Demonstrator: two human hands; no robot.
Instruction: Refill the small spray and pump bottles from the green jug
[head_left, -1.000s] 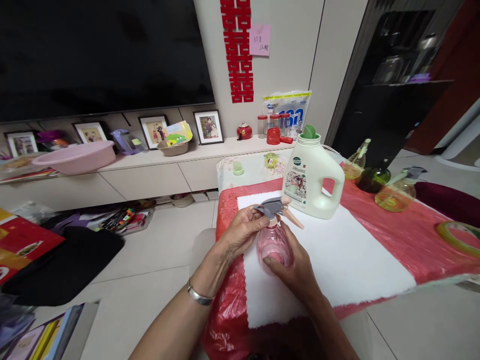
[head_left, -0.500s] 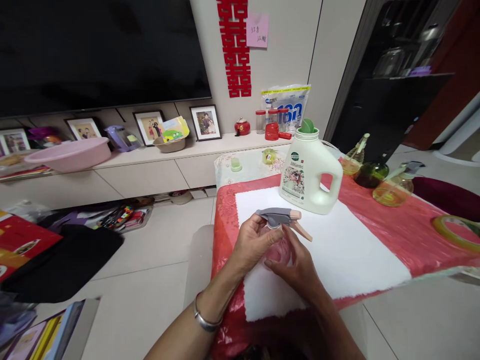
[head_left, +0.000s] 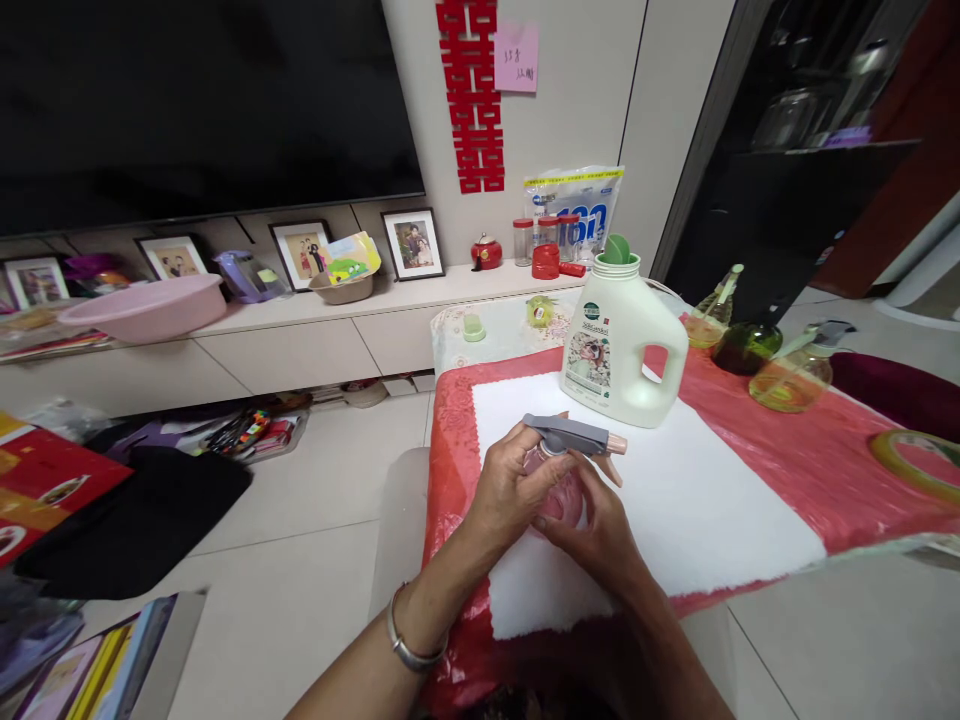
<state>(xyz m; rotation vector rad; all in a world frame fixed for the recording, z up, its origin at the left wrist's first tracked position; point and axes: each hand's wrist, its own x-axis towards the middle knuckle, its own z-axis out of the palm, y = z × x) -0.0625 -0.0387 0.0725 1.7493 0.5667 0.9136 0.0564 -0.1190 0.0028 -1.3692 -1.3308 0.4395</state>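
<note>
A small pink spray bottle (head_left: 561, 492) with a grey trigger head (head_left: 571, 436) stands on the white cloth (head_left: 697, 500). My left hand (head_left: 510, 487) is closed round the bottle's neck, just under the grey head. The round pink body sits in the curled fingers of my right hand (head_left: 604, 530), from the near right side. The nozzle points right, toward the white detergent jug (head_left: 622, 345) with a green cap.
The table carries a red cover (head_left: 810, 450); glass spray bottles (head_left: 795, 375) stand at its far right, a tape roll (head_left: 911, 465) at the right edge. A low cabinet (head_left: 300, 340) with a pink basin (head_left: 142, 305) and photo frames lines the wall. Clutter lies on the floor at left.
The grey trigger head has turned clockwise on the bottle, its nozzle now pointing further right. Both hands have stayed closed on the bottle and shifted slightly toward the table's middle.
</note>
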